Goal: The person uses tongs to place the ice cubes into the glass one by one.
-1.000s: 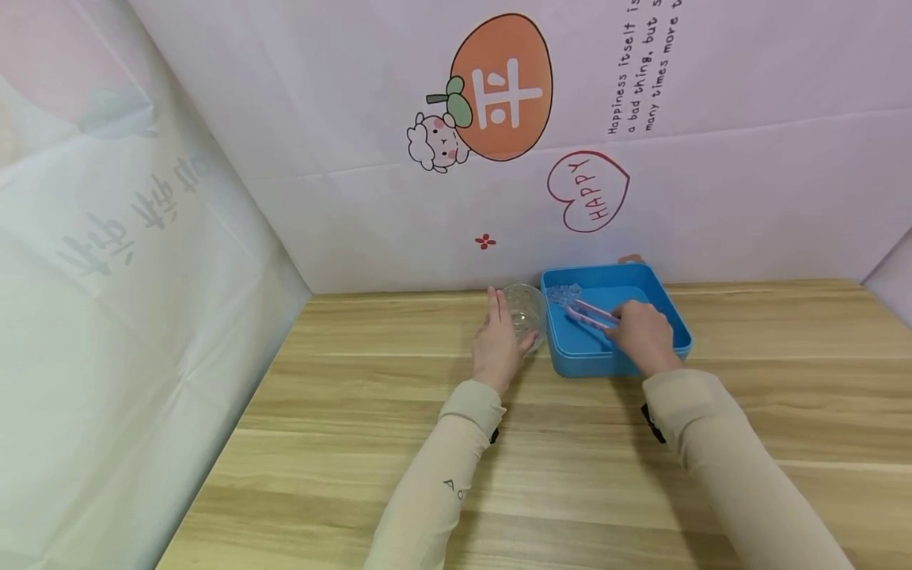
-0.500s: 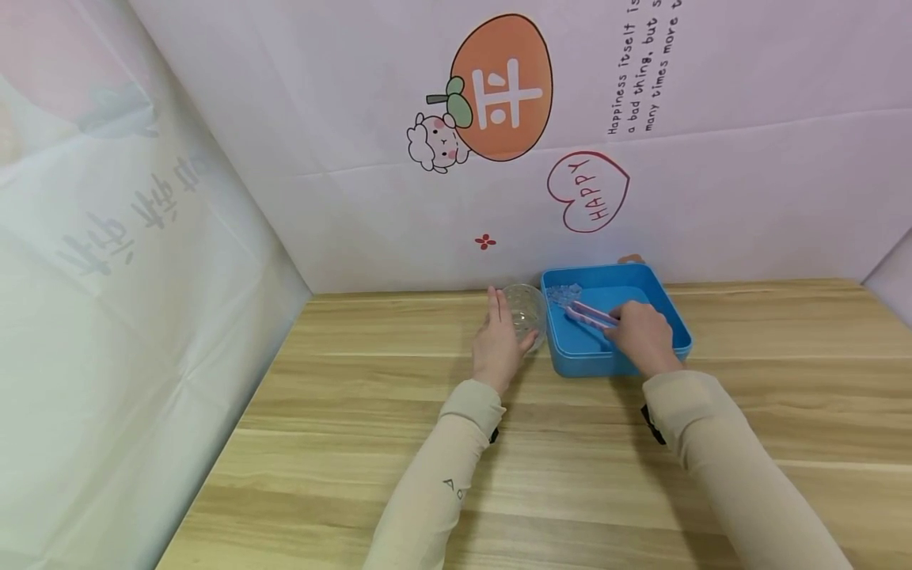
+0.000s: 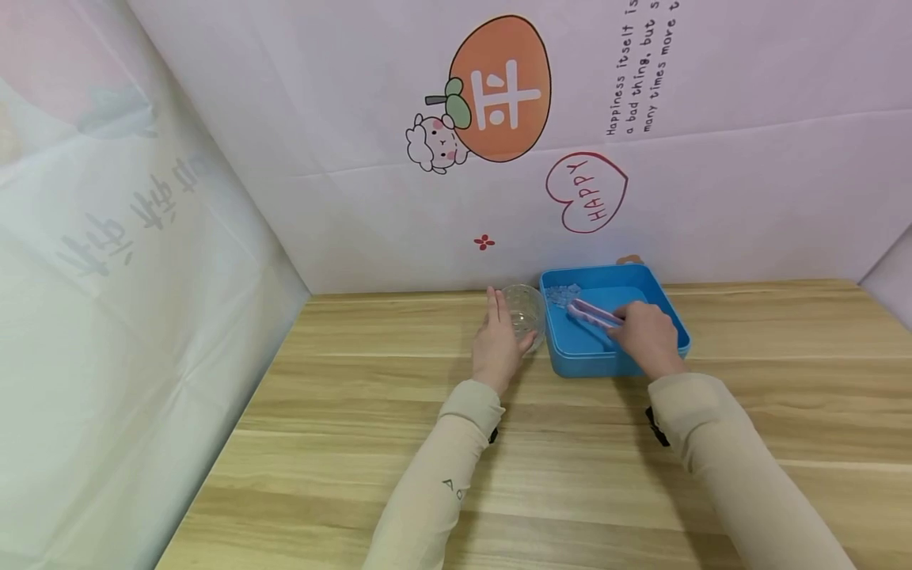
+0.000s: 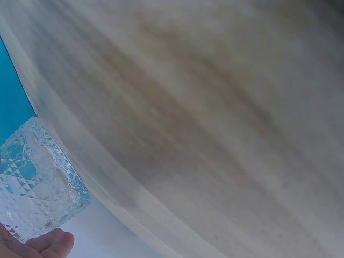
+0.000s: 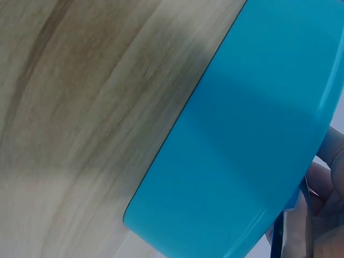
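Note:
The left hand (image 3: pixel 496 344) rests around the left side of a clear patterned glass bowl (image 3: pixel 526 310), thumb at its near side; the left wrist view shows the glass's faceted wall (image 4: pixel 40 183) beside the fingers. Pink tongs (image 3: pixel 595 313) are held by the right hand (image 3: pixel 647 339) over the blue box (image 3: pixel 594 366). The tong tips lie beside a small heap of clear, bluish pieces (image 3: pixel 563 295) in the box's back left corner. Whether a piece sits between the tips cannot be told. In the right wrist view, the box wall (image 5: pixel 231 134) hides part of the right hand (image 5: pixel 325 204).
The bowl stands against the box's left wall, both near the back edge of the wooden table (image 3: pixel 342 443). Behind them rises a white printed sheet (image 3: pixel 356 158), and another pale sheet (image 3: pixel 107 356) hangs along the left side.
The tong arms have drawn closer together, and the right hand has shifted very slightly right. The left hand and the bowl have stayed in place.

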Demonstrator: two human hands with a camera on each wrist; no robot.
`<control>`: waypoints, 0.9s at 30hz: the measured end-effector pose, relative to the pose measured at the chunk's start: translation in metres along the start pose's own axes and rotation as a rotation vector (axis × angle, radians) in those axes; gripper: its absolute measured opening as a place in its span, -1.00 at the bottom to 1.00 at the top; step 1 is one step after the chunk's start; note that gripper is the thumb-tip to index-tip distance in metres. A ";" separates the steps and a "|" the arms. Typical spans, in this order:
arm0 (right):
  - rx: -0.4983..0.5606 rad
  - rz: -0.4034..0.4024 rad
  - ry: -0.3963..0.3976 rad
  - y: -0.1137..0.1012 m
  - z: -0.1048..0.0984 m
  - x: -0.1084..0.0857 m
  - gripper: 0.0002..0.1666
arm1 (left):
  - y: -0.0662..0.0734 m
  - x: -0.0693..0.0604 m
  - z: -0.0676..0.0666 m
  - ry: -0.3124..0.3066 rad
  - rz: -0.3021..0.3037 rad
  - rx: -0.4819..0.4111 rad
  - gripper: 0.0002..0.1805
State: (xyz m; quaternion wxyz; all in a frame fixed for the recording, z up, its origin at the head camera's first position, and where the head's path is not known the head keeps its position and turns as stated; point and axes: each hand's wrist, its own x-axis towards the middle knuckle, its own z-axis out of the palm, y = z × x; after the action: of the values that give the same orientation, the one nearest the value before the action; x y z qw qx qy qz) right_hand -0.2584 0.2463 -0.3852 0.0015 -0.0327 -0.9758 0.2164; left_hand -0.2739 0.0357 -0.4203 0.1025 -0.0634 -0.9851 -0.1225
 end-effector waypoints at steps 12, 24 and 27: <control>0.022 -0.060 0.078 0.003 -0.009 -0.004 -0.58 | 0.000 0.000 0.000 0.002 0.006 0.002 0.00; 0.068 -0.060 0.122 -0.006 -0.020 -0.008 -0.53 | 0.000 0.000 0.001 0.025 0.007 -0.003 0.00; 0.065 -0.061 0.119 -0.012 -0.024 -0.010 -0.52 | 0.000 0.000 0.001 0.034 0.010 0.006 0.00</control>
State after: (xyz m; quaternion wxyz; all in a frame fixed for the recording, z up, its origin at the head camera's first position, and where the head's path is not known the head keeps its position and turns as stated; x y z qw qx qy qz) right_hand -0.2484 0.2446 -0.3581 0.0674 -0.0160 -0.9670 0.2454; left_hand -0.2745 0.0358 -0.4213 0.1202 -0.0657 -0.9833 -0.1200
